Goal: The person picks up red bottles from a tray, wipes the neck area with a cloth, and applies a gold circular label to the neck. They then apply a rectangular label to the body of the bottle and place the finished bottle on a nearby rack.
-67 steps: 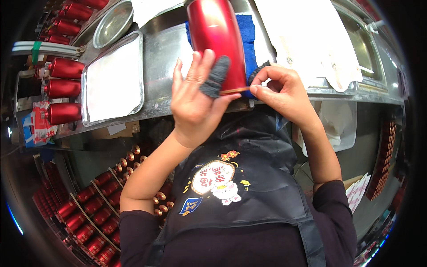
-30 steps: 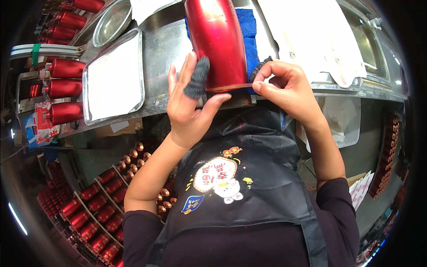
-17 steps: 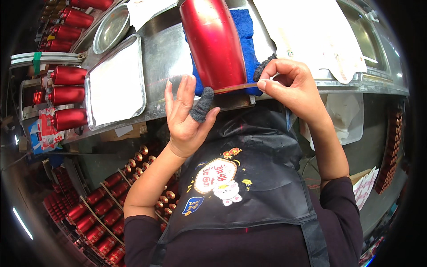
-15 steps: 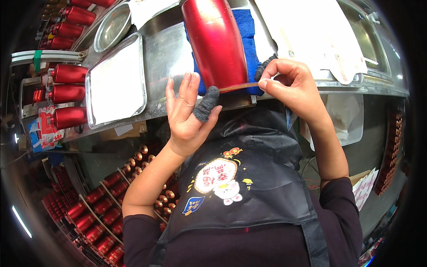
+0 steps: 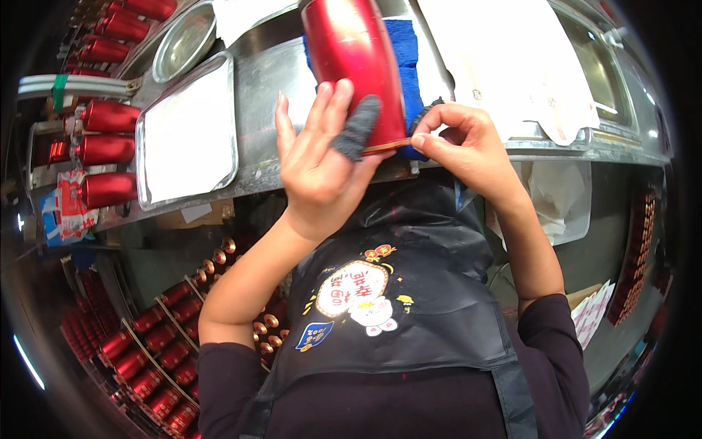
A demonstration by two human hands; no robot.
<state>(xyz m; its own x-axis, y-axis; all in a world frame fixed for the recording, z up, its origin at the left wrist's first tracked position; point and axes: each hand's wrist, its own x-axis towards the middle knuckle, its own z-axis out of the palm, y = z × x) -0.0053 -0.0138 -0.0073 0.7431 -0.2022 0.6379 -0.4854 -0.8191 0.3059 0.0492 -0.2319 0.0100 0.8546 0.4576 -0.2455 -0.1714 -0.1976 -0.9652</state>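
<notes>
A large glossy red bottle-shaped vessel (image 5: 355, 51) lies on a folded blue towel (image 5: 409, 69), its wide end toward me. Along the rim of that end runs a thin golden-brown strip (image 5: 396, 145). My right hand (image 5: 464, 150) pinches the strip's free end between thumb and forefinger; a grey knitted finger sleeve shows on this hand. My left hand (image 5: 322, 157) is open, fingers spread, and lies against the vessel's near left side. Its index finger, in a grey knitted sleeve (image 5: 358, 130), rests by the rim, and the thumb reaches partly under it.
A metal tray with a white sheet (image 5: 190, 139) stands left on the steel table, a metal bowl (image 5: 185, 45) behind it. White sheets (image 5: 512, 58) cover the right side. Several red vessels (image 5: 110, 150) line the far left; racks of more (image 5: 161, 351) stand below left.
My left hand has moved right and up onto the vessel's side. The right hand has shifted slightly left with the strip, whose visible stretch is shorter.
</notes>
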